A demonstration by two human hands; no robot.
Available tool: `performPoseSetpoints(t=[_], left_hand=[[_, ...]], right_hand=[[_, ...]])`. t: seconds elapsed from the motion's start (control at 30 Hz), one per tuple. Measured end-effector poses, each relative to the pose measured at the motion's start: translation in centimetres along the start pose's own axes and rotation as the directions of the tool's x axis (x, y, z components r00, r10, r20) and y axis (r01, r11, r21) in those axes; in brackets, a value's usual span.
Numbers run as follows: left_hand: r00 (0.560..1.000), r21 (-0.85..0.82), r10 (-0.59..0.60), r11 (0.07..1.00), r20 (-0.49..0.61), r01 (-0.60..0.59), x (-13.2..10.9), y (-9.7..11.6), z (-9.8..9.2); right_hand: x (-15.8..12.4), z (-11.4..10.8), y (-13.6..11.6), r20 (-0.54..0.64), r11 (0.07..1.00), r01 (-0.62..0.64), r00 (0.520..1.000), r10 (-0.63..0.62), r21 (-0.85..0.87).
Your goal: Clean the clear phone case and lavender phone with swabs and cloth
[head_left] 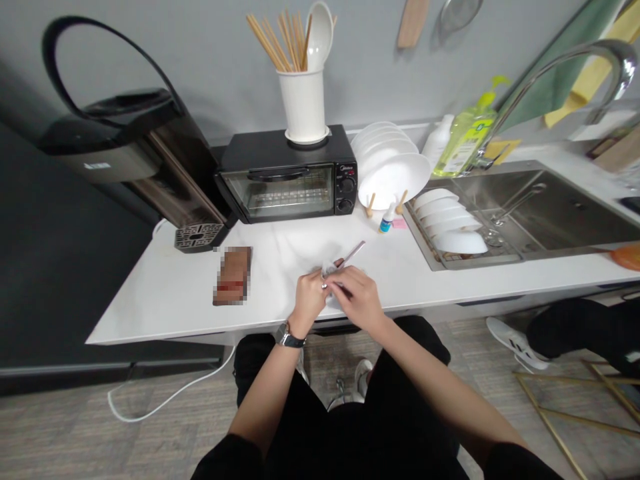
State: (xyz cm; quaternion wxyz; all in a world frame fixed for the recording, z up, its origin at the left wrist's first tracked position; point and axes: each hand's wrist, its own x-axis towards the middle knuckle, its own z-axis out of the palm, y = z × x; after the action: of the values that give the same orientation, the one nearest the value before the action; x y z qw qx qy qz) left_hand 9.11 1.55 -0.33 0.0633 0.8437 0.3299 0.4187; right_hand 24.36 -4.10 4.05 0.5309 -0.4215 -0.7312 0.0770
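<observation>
My left hand (310,295), with a dark-strapped watch on its wrist, is closed at the counter's front edge around a small, crumpled grey-white piece (328,269). From between the hands a slender pale pinkish-grey bar (355,251) sticks out to the upper right. My right hand (357,295) meets the left, its thumb and fingers pinched together near a tiny shiny spot. What the pinch holds is hidden by the fingers. Beyond the hands stand a small white dropper bottle (387,219) with a blue label and a little pink piece (399,224).
A black toaster oven (290,190) carries a white utensil holder (303,103). Left are a water dispenser (150,153) and a blurred brown flat item (233,275). Right are racked plates (395,180), bowls (457,241) and a sink (575,200). Another person's shoe (517,341) shows below.
</observation>
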Motion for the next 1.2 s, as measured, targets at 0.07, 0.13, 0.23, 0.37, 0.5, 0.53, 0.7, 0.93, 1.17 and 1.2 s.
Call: performPoseSetpoints(t=[0.07,0.13,0.23,0.37,0.5,0.53,0.7,0.93,1.17,1.2], left_hand=[[1.000,0.004,0.017,1.000,0.003,-0.017,-0.1,-0.3,0.0],[1.000,0.008,0.020,1.000,0.007,-0.020,-0.2,-0.4,-0.1],[1.000,0.015,-0.006,1.000,-0.012,0.006,-0.2,-0.1,-0.3],[0.999,-0.052,-0.041,0.998,-0.027,0.040,0.0,0.6,-0.7],[0.997,-0.055,-0.073,0.996,0.011,0.074,0.3,1.0,-1.0],[0.995,-0.039,-0.093,0.995,0.019,0.094,0.5,1.0,-1.0],[0.966,0.055,-0.250,0.967,0.063,0.247,1.6,0.8,-1.1],[0.928,0.185,-0.357,0.924,0.109,0.334,2.8,-0.2,-1.5],[0.970,0.014,-0.242,0.970,-0.018,0.243,3.5,1.0,-3.1],[0.973,0.011,-0.226,0.974,-0.036,0.226,3.6,1.2,-3.2]], right_hand=[[-0.2,0.6,-0.6,-0.009,0.999,0.034,0.999,-0.034,0.008],[-0.2,0.8,-0.6,-0.012,0.998,0.054,0.998,-0.053,0.021],[0.1,0.3,0.2,0.015,0.997,0.064,0.998,-0.065,0.048],[1.2,-1.5,2.7,-0.058,0.996,-0.079,0.995,0.082,0.043],[2.7,-3.1,5.6,-0.189,0.959,-0.275,0.940,0.283,0.067],[3.0,-3.1,6.2,-0.193,0.953,-0.292,0.934,0.302,0.079],[2.9,-1.5,5.9,-0.175,0.950,-0.288,0.936,0.306,0.121],[2.3,1.2,1.1,-0.035,0.993,-0.003,0.999,0.007,0.121],[3.6,-1.5,5.5,-0.217,0.991,-0.129,0.967,0.134,0.036],[3.6,-1.7,5.7,-0.221,0.988,-0.151,0.963,0.155,0.034]])
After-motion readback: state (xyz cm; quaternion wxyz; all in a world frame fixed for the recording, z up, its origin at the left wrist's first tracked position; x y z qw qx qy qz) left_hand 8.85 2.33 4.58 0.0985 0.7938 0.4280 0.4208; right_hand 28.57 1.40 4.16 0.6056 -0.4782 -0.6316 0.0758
